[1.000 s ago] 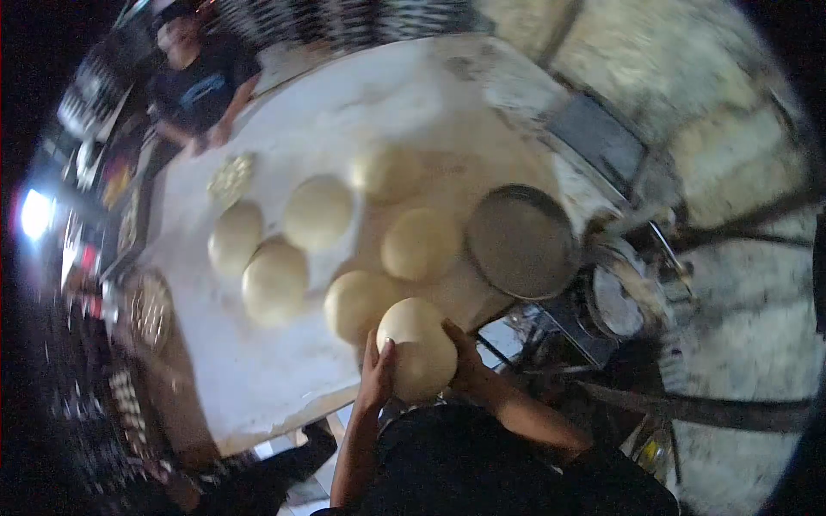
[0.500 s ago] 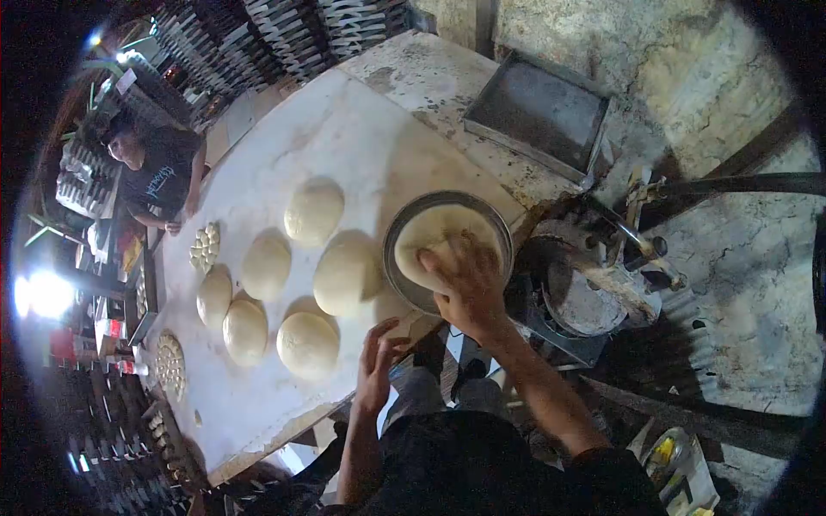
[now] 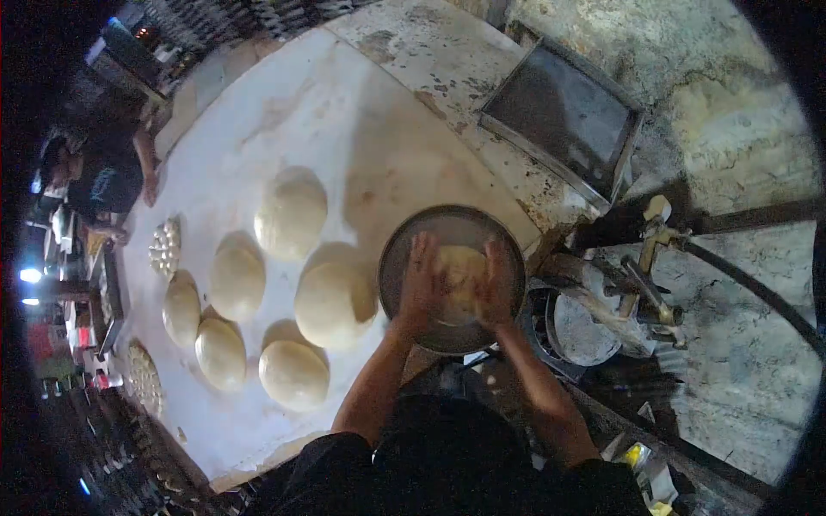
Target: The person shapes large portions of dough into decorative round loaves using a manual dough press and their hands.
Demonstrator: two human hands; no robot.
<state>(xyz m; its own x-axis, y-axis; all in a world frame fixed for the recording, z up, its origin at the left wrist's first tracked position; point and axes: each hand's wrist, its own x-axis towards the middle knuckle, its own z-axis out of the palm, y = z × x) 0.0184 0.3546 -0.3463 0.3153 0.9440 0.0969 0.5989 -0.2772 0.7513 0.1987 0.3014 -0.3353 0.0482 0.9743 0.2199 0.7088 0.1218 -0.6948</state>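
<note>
A round metal pan (image 3: 454, 225) sits at the near right edge of the pale table, with a lump of dough (image 3: 463, 273) inside. My left hand (image 3: 422, 284) presses against the left side of the dough, its fingers fairly straight. On the opposite side, my right hand (image 3: 495, 288) holds the dough the same way, so the lump lies between both palms. Left of the pan lies a large smooth dough ball (image 3: 334, 305). Another dough ball (image 3: 291, 215) rests farther back, with several more to the left.
Small dough pieces (image 3: 164, 247) are clustered at the table's (image 3: 292, 95) left side, with a second cluster (image 3: 144, 378) nearer. A rectangular metal tray (image 3: 564, 112) lies at the back right. Right of the pan are a burner-like metal fixture (image 3: 585, 327) and a hose (image 3: 748, 288). A person (image 3: 107, 176) stands across the table.
My left hand has moved from outside the pan into it. My right hand has shifted to the dough's right side. The wide, flat dough is now gathered into a smaller lump.
</note>
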